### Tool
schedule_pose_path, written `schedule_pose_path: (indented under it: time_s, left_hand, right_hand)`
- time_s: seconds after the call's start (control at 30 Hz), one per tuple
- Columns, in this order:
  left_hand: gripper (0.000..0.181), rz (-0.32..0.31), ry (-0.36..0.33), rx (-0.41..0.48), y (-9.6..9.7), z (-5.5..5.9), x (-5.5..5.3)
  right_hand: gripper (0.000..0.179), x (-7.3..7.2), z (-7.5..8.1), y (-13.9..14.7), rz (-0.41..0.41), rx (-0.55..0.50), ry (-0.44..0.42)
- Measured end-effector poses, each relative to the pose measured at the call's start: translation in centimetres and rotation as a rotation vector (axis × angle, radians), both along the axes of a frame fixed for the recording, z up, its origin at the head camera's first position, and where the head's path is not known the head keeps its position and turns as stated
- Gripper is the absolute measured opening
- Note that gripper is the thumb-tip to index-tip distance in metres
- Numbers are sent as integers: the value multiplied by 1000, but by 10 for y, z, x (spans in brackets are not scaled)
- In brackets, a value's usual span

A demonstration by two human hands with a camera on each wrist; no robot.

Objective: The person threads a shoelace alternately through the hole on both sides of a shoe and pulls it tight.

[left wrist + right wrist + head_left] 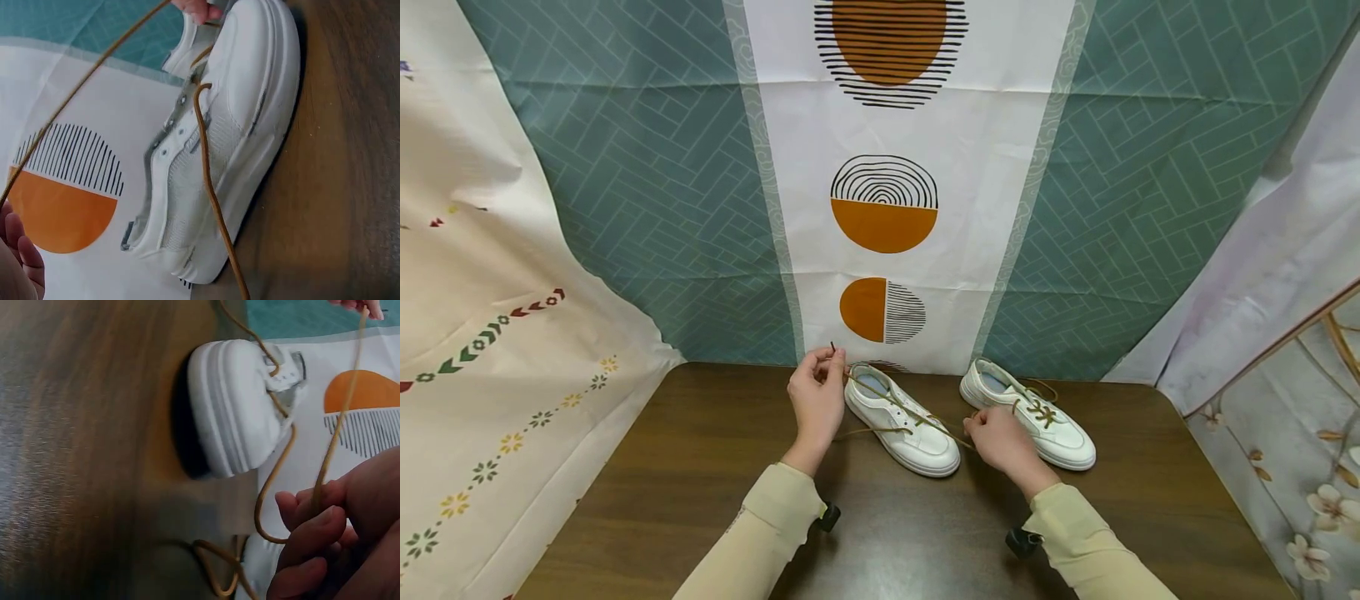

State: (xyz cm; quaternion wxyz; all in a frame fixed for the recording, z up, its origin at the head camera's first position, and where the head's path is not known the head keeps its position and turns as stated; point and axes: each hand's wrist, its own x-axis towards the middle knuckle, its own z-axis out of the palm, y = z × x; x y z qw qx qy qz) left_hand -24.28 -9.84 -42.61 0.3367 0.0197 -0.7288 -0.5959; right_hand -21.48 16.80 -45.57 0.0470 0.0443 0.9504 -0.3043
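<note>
A white shoe (928, 454) with several bare eyelets stands on the table, its toe toward the lower right. Above it a brown shoelace (81, 83) runs taut between the two hands. At the heel side, my left hand (818, 398) pinches the lace near its dark tip, which sticks up past the fingers. My right hand (1002, 442), to the right of the toe, grips the lace between thumb and fingers; a slack loop hangs by it in the right wrist view. Another length of lace (215, 203) comes out of a front eyelet and trails over the shoe's side.
A second white shoe (1071, 442), with brown lace crossed through its eyelets, stands just beyond the right hand. Both shoes are on a dark wooden table (910, 542). A patterned cloth (1022, 250) hangs behind the table's back edge.
</note>
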Motion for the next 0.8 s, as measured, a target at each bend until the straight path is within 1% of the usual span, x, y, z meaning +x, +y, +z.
schedule_pose_path:
  time_s: [0.07,0.1,0.17,0.23,0.3,0.37,0.4,0.43,0.5,0.57,0.63,0.67,0.73,0.8]
  left_hand:
    - [15,7,-2,-17,0,-4,1]
    - [14,0,-8,-28,1,-5,1]
    - [13,-23,-25,-65,4,-10,3]
    - [12,-56,-56,-115,7,-14,5]
    - [12,-85,-89,-173,9,-17,6]
    - [11,-113,-127,-233,11,-20,7]
    - [10,-126,-147,-264,12,-22,7]
    - [11,-140,-163,-294,13,-24,7]
    - [11,-174,-191,-353,15,-27,8]
    - [12,-215,-208,-415,18,-31,9]
    - [13,-258,-230,-475,21,-34,11]
    - [13,-279,-237,-505,22,-36,12]
    - [13,-311,-250,-570,24,-39,13]
    - [12,-330,-265,-619,25,-41,15]
  right_hand:
    - [35,1,-3,0,-2,44,6]
    - [35,1,-4,-1,-3,56,9]
    - [32,1,-5,-2,-11,64,18]
    - [27,1,-5,-3,-34,75,50]
    - [26,0,-5,-6,-67,101,106]
    - [31,-1,-2,-9,-97,117,180]
    - [32,-1,-1,-12,-98,122,222]
    - [31,-2,0,-15,-82,122,258]
    - [22,-2,3,-22,-20,108,321]
    - [12,-2,4,-30,79,93,355]
    - [6,-3,3,-38,167,92,354]
    - [4,-3,2,-41,198,94,350]
    - [4,-2,0,-47,244,106,348]
    - [5,-2,-3,-52,269,127,356]
